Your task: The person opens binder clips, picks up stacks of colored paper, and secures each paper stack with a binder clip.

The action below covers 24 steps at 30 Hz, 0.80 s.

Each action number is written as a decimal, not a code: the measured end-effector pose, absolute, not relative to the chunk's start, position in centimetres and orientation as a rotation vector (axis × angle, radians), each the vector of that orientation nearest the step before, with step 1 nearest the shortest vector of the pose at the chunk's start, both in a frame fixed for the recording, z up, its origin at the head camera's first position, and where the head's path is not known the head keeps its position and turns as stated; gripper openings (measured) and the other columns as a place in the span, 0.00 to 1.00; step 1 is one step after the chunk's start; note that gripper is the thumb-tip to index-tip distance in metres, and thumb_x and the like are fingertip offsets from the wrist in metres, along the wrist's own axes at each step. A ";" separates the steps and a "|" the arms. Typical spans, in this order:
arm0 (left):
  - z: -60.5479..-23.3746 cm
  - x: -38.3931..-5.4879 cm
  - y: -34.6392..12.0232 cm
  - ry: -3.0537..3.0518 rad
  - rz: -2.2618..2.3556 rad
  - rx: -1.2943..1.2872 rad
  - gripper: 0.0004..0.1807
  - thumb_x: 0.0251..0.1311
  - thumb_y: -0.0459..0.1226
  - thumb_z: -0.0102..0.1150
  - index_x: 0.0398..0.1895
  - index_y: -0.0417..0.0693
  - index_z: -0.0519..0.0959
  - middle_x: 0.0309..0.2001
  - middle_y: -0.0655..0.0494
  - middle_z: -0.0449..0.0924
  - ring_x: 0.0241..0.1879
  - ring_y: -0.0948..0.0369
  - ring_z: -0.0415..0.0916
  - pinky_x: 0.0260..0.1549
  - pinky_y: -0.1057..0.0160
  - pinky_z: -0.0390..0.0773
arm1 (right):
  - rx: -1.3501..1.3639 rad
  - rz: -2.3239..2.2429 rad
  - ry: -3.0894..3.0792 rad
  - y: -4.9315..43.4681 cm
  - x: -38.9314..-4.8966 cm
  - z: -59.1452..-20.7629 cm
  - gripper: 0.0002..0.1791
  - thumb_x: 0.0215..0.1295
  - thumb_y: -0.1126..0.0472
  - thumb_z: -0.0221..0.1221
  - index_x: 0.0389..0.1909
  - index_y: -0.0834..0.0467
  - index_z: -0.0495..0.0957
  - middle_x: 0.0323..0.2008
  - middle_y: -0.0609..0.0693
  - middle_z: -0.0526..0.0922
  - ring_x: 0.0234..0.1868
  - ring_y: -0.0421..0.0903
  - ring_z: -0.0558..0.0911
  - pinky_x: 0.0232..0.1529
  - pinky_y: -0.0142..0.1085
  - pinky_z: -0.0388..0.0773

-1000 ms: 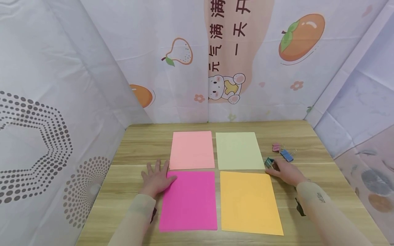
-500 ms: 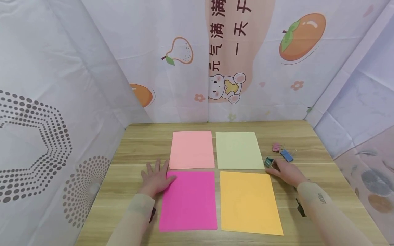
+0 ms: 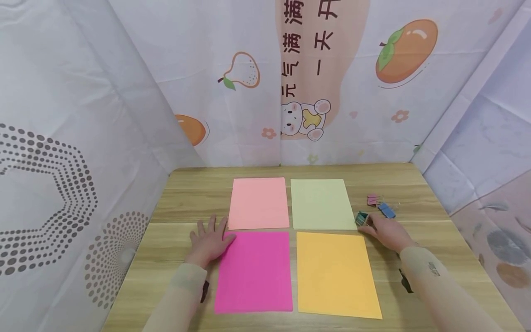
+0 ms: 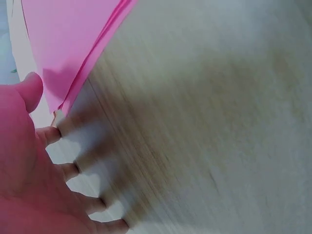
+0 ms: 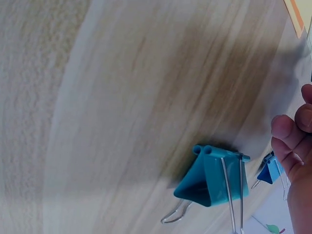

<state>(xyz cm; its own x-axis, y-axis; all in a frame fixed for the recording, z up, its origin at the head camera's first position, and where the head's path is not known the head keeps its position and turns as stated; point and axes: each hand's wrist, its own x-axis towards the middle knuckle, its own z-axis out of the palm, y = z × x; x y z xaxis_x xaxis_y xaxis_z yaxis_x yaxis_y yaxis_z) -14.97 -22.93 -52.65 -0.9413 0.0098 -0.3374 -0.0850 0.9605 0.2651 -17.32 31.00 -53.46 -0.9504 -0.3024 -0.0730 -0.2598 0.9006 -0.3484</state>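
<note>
My left hand [image 3: 209,242] lies spread on the table beside the upper-left corner of a magenta paper sheet [image 3: 255,272], with its thumb reaching over the edge. In the left wrist view its fingertips press the wood. On the other side my right hand [image 3: 387,230] pinches a dark green binder clip [image 3: 361,218] by its wire handles, near the corners of a pale green sheet [image 3: 321,204] and a yellow-orange sheet [image 3: 337,274]. In the right wrist view a teal binder clip [image 5: 212,175] stands on the wood near the hand, apart from the curled fingers.
A salmon-pink sheet [image 3: 258,203] completes two rows of paper. Beyond the right hand lie a pink binder clip [image 3: 372,199] and a blue binder clip [image 3: 386,210]. Printed curtains [image 3: 249,115] enclose the back and sides of the wooden table [image 3: 195,184].
The dark green clip has shifted slightly left, and the right fingers have closed in around its handles. My left thumb has drawn back a little; the sheets stay put.
</note>
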 end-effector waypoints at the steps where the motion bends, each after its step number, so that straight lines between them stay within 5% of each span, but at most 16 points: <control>1: -52.5 -14.9 -22.9 2.774 0.403 -0.063 0.41 0.74 0.61 0.43 0.83 0.55 0.52 0.81 0.36 0.39 0.75 0.24 0.30 0.65 0.19 0.37 | -0.442 -0.515 2.940 31.0 -17.3 -53.4 0.20 0.72 0.45 0.61 0.34 0.58 0.72 0.22 0.44 0.74 0.21 0.41 0.71 0.27 0.41 0.74; 13: -52.4 -16.2 -22.2 2.876 0.428 -0.170 0.40 0.74 0.58 0.45 0.79 0.43 0.58 0.77 0.32 0.53 0.73 0.24 0.46 0.64 0.22 0.54 | -0.509 -0.479 3.025 30.6 -17.4 -52.6 0.15 0.71 0.49 0.63 0.37 0.57 0.75 0.22 0.42 0.76 0.20 0.40 0.67 0.27 0.40 0.74; 24: -51.7 -17.8 -20.7 2.899 0.550 -0.187 0.38 0.73 0.56 0.48 0.76 0.42 0.63 0.74 0.33 0.60 0.71 0.29 0.55 0.63 0.26 0.59 | -0.734 -0.435 3.207 30.5 -17.4 -53.1 0.13 0.63 0.56 0.70 0.34 0.56 0.75 0.20 0.39 0.75 0.18 0.36 0.63 0.25 0.35 0.70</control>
